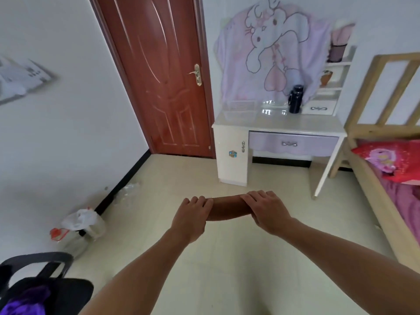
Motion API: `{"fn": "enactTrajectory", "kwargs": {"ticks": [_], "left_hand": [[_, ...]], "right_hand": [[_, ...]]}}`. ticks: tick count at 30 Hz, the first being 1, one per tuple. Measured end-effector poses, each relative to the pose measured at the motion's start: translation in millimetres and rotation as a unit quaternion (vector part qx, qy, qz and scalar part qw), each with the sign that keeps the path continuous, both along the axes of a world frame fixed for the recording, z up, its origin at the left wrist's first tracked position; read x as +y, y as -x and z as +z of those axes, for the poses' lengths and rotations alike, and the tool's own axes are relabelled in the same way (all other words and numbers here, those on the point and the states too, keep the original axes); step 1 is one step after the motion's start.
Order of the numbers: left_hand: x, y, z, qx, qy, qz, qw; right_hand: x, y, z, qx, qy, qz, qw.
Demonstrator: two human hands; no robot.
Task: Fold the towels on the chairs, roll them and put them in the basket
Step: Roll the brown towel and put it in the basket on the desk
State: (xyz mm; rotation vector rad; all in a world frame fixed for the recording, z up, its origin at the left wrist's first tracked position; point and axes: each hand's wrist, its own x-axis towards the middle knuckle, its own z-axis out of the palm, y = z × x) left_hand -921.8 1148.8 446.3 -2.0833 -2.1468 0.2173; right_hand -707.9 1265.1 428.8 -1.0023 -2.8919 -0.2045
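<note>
Towel (226,208), brown and rolled into a tight cylinder, was held in mid-air above the pale floor (204,169), just below the middle of the view. Its long axis ran nearly level from nine o'clock to three o'clock, the three-o'clock end sitting a little higher. Beyond it at one o'clock stood a white dressing table (279,123) with a dark bottle (295,99) on top, and a red-brown door (159,76) rose at eleven o'clock. A black chair (45,289) holding purple cloth (25,301) sat at seven o'clock. The left hand (192,218) wrapped the roll's nine-o'clock end, fingers curled over its top. The right hand (267,211) clasped the three-o'clock end the same way, fingers close together.
</note>
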Motion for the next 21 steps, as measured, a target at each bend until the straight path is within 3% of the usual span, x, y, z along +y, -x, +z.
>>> {"fn": "enactTrajectory", "kwargs": {"ticks": [8, 21], "left_hand": [[183, 49, 21, -0.030, -0.030, 0.024, 0.999], [449, 171, -8, -0.029, -0.043, -0.018, 0.998]], "right_hand": [[193, 54, 30, 0.013, -0.010, 0.008, 1.000], [450, 167, 7, 0.024, -0.018, -0.015, 0.999]]}}
